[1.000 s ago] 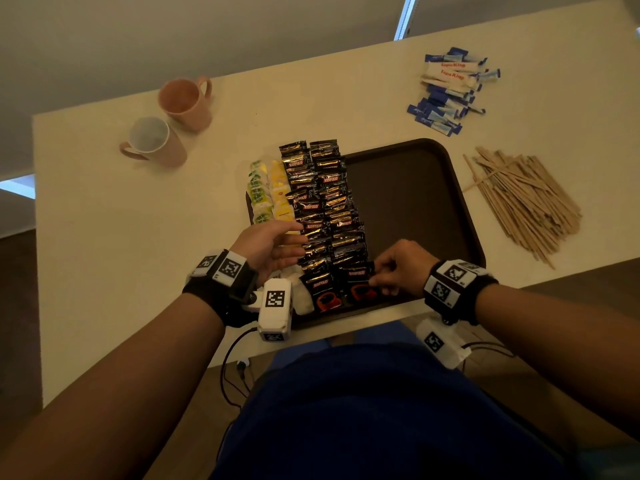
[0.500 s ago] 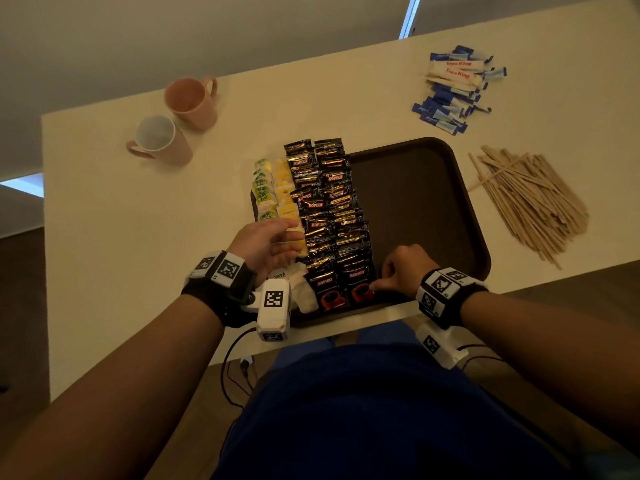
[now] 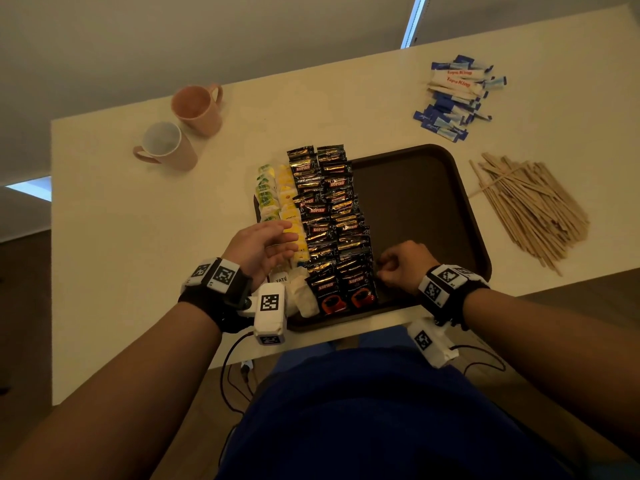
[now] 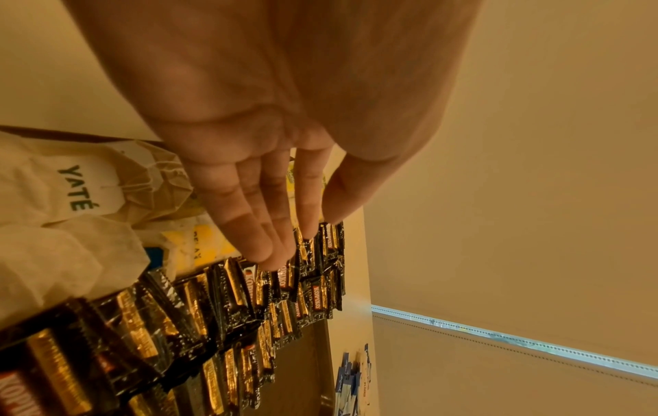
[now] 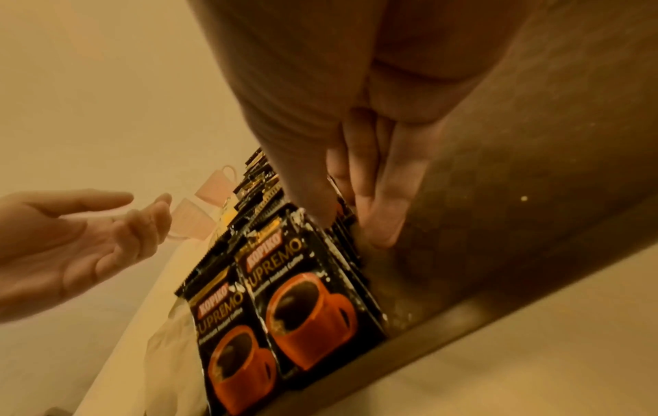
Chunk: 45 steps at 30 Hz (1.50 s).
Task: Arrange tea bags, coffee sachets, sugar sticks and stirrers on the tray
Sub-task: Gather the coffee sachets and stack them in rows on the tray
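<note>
Coffee rows being squared: right hand [image 3: 403,266], fingers curled, nudges the sachets [image 3: 332,223] near the tray's [image 3: 464,216] near edge, left hand [image 3: 261,247] spread; sugar sticks [image 3: 457,95] probably next.

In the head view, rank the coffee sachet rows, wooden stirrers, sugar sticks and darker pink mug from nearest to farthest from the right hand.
From the right hand:
1. Coffee sachet rows, just left of it on the tray.
2. Wooden stirrers, right of the tray.
3. Sugar sticks, far right corner.
4. Darker pink mug, far left; close to the sugar sticks, hard to separate.
</note>
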### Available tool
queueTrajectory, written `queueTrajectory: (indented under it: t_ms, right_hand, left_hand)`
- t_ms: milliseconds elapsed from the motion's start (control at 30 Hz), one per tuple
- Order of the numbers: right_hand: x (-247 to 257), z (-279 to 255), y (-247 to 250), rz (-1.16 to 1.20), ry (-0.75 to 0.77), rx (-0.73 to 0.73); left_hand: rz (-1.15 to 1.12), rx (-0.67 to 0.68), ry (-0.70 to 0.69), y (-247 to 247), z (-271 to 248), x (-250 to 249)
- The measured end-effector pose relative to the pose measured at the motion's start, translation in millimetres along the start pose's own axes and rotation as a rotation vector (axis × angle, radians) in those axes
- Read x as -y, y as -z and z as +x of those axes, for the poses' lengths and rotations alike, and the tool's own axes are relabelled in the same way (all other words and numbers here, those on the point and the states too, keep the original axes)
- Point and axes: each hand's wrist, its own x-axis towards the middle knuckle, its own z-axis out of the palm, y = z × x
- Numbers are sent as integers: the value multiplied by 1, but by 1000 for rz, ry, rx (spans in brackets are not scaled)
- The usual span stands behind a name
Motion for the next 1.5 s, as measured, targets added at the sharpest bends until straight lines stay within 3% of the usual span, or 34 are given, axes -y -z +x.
queueTrajectory:
  t_ms: [100, 267, 433, 600, 767, 933, 1100, 1333, 1500]
  right_hand:
    - [1, 5, 0, 70, -20, -72]
    - [7, 10, -5, 109, 8, -34]
    - [7, 16, 2, 142, -18, -106]
    - [16, 22, 4, 160, 29, -49]
    - [23, 33, 17, 188, -27, -141]
    - [35, 44, 17, 233, -3, -89]
    - [43, 55, 28, 263, -44, -154]
    - [63, 81, 38, 231, 45, -63]
    - [62, 87, 43, 229, 27, -88]
  left_hand:
    - [-5, -3, -5, 1, -1, 1]
    - [-21, -16, -9, 1, -1, 2]
    - [-21, -27, -8, 1, 0, 1]
    - [2, -30, -6, -1, 0, 3]
    - [64, -42, -11, 0, 4, -1]
    - [294, -52, -73, 0, 9, -5]
    - [650, -8, -184, 3, 17, -12]
    - [718, 7, -219, -1, 24, -16]
    - [692, 20, -217, -1, 26, -19]
